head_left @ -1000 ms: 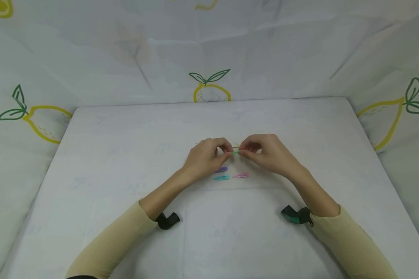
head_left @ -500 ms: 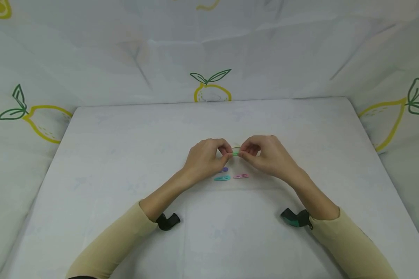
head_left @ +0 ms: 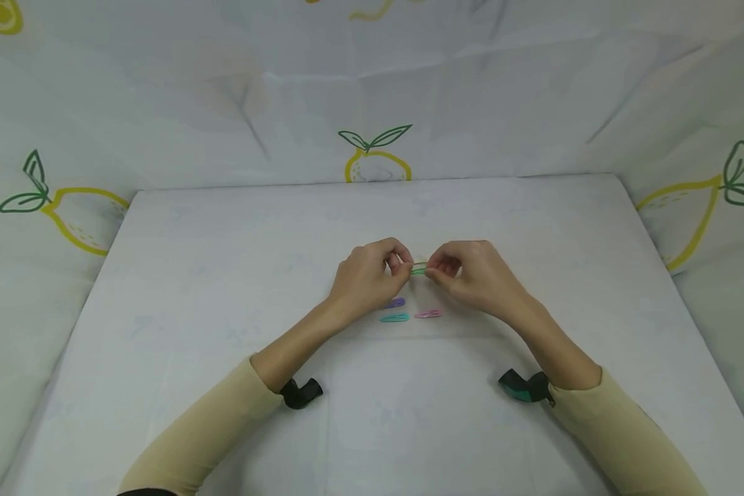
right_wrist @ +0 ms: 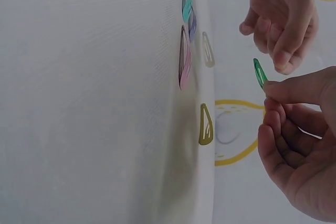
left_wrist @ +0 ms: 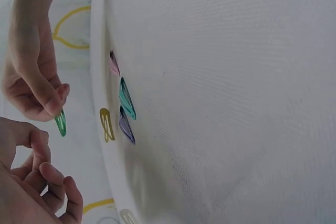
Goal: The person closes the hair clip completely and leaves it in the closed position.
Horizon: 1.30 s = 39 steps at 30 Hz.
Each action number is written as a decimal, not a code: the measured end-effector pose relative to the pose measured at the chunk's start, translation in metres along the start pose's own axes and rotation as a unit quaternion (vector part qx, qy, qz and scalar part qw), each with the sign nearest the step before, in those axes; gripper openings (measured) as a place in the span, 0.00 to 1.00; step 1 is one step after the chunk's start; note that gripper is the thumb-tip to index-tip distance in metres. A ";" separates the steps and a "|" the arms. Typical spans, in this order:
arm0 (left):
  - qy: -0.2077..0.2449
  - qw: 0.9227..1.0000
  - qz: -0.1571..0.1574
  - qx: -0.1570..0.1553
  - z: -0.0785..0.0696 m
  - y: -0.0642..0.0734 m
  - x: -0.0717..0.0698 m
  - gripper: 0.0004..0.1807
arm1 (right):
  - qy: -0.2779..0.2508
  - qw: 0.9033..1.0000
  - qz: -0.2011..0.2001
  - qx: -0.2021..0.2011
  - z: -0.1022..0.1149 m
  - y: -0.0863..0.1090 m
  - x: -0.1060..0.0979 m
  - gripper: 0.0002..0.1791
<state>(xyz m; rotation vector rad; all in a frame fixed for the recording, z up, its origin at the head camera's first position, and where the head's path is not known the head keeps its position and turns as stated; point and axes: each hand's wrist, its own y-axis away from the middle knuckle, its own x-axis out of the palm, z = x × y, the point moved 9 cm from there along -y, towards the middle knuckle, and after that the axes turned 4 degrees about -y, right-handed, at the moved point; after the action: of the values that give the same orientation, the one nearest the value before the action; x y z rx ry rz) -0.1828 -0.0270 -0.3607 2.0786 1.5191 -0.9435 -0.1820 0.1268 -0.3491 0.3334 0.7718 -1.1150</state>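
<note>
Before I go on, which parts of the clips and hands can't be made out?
Green clip, right wrist view: held end covered by the right hand.
Pale clip, left wrist view: end cut off by bottom edge.
Left hand, left wrist view: cut off by left edge.
Green clip, head view: too small for detail.

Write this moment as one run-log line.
Right hand: pinches green clip | left hand: near it, holding nothing | table: purple clip, teal clip, pink clip, olive clip, pale clip

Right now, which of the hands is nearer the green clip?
Right. The right hand pinches one end of the green clip; the left hand is close to its free end, not touching.
</note>
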 end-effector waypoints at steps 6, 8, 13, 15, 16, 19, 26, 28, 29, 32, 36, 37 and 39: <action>-0.003 1.000 0.010 -0.017 0.007 0.001 0.000 0.03 | -0.009 1.000 -0.006 -0.004 -0.001 0.000 -0.002 0.03; -0.001 1.000 0.012 -0.014 0.008 0.001 0.001 0.03 | -0.010 1.000 -0.009 -0.003 -0.002 0.001 -0.003 0.04; 0.006 1.000 0.015 -0.014 0.010 0.000 0.002 0.05 | -0.012 1.000 -0.025 -0.009 -0.001 0.003 -0.008 0.04; 0.009 1.000 0.020 -0.017 0.011 0.000 0.003 0.06 | -0.013 0.999 -0.031 -0.015 0.000 0.003 -0.009 0.04; 0.012 1.000 0.023 -0.017 0.011 0.000 0.003 0.07 | -0.013 0.999 -0.035 -0.018 0.001 0.003 -0.010 0.04; 0.023 0.999 0.034 -0.018 0.012 0.001 0.005 0.09 | -0.012 0.999 -0.044 -0.027 0.002 0.004 -0.011 0.04; 0.079 0.995 0.060 -0.021 0.015 0.002 0.010 0.12 | -0.019 0.996 -0.064 -0.064 0.006 0.004 -0.016 0.04; 0.097 0.993 0.067 -0.026 0.016 0.002 0.011 0.12 | -0.018 0.994 -0.072 -0.078 0.008 0.005 -0.017 0.05; 0.106 0.991 0.070 -0.029 0.016 0.002 0.012 0.12 | -0.017 0.993 -0.077 -0.084 0.009 0.005 -0.018 0.06; 0.124 0.989 0.079 -0.036 0.017 0.001 0.013 0.13 | -0.017 0.991 -0.087 -0.098 0.012 0.005 -0.021 0.07; 0.142 0.985 0.088 -0.042 0.017 0.001 0.014 0.14 | -0.024 0.988 -0.100 -0.113 0.014 0.006 -0.023 0.08; 0.146 0.984 0.090 -0.042 0.016 0.001 0.014 0.14 | -0.024 0.988 -0.103 -0.116 0.014 0.006 -0.024 0.08; 0.148 0.984 0.090 -0.042 0.015 0.001 0.014 0.13 | -0.030 0.987 -0.107 -0.120 0.014 0.007 -0.025 0.09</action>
<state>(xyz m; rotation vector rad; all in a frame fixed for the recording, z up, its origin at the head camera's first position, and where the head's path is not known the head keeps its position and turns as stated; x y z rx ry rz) -0.1837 -0.0279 -0.3816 2.3262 1.4450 -0.5142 -0.1760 0.1377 -0.3224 0.0131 0.8936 -1.2110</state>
